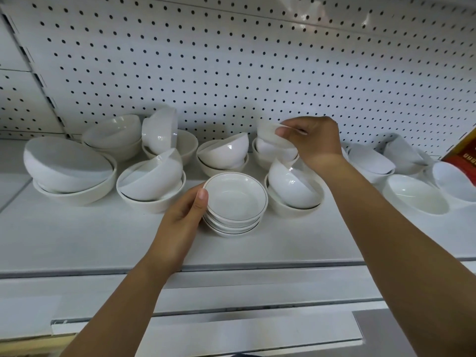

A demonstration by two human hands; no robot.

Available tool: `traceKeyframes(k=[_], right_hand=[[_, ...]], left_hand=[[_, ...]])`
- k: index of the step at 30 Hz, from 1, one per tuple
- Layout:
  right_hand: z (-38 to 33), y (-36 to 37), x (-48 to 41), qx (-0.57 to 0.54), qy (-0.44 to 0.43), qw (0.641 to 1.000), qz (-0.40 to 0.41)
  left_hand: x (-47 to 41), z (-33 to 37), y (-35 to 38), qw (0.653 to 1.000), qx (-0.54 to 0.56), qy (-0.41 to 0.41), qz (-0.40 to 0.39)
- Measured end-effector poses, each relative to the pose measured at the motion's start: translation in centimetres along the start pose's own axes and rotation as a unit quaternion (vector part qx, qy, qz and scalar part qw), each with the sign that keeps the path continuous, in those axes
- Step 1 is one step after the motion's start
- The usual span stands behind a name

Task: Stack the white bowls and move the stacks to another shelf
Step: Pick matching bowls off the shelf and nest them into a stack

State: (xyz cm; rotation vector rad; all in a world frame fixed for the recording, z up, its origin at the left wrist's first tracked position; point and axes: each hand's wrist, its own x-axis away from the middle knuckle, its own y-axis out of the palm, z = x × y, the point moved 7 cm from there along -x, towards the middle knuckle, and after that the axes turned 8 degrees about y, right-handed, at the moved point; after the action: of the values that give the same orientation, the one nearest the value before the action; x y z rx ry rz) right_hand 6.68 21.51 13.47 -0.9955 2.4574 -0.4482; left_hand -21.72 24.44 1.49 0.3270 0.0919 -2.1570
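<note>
The left hand point(180, 217) grips the side of a short stack of rimmed white bowls point(235, 202) near the shelf point(77, 243) front, thumb on the top rim. Further right, the right hand point(315, 144) pinches a blurred small bowl point(269, 135) just above tilted bowls point(270, 152) at the back

A white pegboard point(231, 60) rises behind, with a red-and-yellow box point(460, 156) at the far right edge.
</note>
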Motion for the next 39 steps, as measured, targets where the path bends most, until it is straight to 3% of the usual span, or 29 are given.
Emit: traceKeyframes(k=[11, 21, 39], right_hand=[[-4.9, 1.2, 9.1, -0.083, -0.127, 0.988, -0.031], [-2.8, 4.1, 16.0, 0.039, -0.348, 0.937, 0.019], [-1.5, 6.1, 18.2, 0.073, -0.39, 0.916, 0.057]], left_hand=[[0.1, -0.3, 0.1, 1.0, 0.02, -0.009, 0.014], [-0.4, -1.1, 0.0, 0.996, 0.08, -0.036, 0.023], [-0.1, -0.9, 0.1, 0.998, 0.063, -0.025, -0.002]])
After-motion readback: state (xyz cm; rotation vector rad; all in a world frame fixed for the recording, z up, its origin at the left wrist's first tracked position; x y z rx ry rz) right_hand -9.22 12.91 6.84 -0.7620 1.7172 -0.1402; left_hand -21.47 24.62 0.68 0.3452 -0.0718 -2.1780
